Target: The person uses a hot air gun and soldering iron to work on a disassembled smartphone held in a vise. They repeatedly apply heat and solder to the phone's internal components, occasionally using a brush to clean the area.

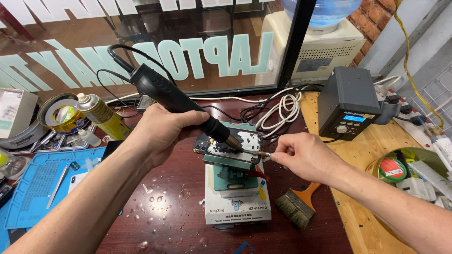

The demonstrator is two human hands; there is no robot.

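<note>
Black heat gun point(176, 99) (left-hand point(162, 129) grip).

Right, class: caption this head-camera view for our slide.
Left hand grips a black hot-air tool; right hand touches its nozzle.

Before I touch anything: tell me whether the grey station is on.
On: the grey station shows a lit blue display on its front.

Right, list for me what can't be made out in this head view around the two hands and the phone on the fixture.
- Tool tip: the right hand pinches it; fingers cover the end.
- Phone: the black hot-air handle and the left hand cross it; its inner parts are too small to tell.
- Fixture: its top is hidden under the phone.
- Brush: the right forearm covers the handle's end.
- Both elbows: cut off by the bottom edge.
</note>
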